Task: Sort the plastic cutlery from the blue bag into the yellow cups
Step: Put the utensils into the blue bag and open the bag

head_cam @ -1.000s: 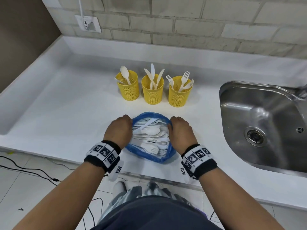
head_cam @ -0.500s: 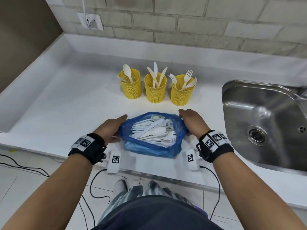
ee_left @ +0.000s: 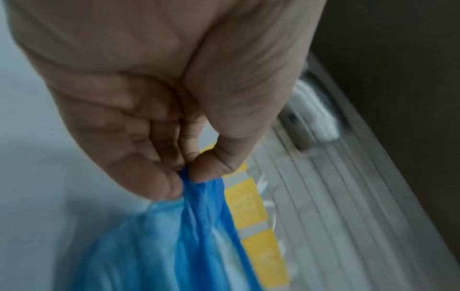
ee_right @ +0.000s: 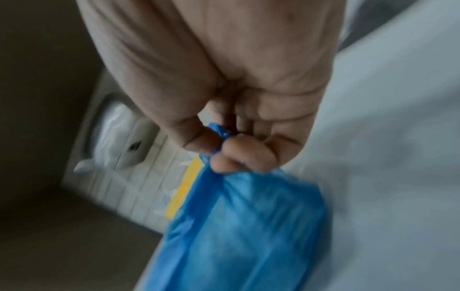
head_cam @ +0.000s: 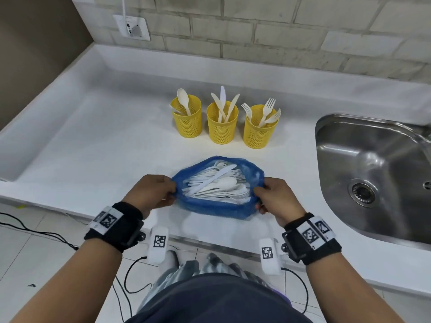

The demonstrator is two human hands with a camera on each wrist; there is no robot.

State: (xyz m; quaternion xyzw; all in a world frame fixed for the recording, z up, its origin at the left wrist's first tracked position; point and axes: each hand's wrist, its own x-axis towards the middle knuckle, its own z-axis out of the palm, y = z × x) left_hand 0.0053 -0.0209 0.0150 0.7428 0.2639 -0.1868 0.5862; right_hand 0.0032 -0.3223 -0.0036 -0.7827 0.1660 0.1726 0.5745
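A blue bag [head_cam: 217, 207] lies open on the white counter near its front edge, full of white plastic cutlery [head_cam: 219, 184]. My left hand [head_cam: 151, 194] pinches the bag's left rim, and in the left wrist view the thumb and fingers [ee_left: 174, 183] squeeze the blue bag [ee_left: 189, 226]. My right hand [head_cam: 275, 199] pinches the right rim; the right wrist view shows the blue bag [ee_right: 248, 226] caught between thumb and fingers [ee_right: 239, 155]. Behind the bag stand three yellow cups: the left cup [head_cam: 187, 123] holds spoons, the middle cup [head_cam: 222, 129] knives, the right cup [head_cam: 259, 134] forks.
A steel sink [head_cam: 373, 173] is sunk into the counter at the right. The counter [head_cam: 105, 155] has a raised lip at the left and back, under a brick wall with a socket [head_cam: 134, 27]. Cables lie on the tiled floor below.
My hands went from resting on the bag's sides to spreading apart, then drew back toward me and pinched the rim. The bag's mouth is pulled wider and lifted slightly.
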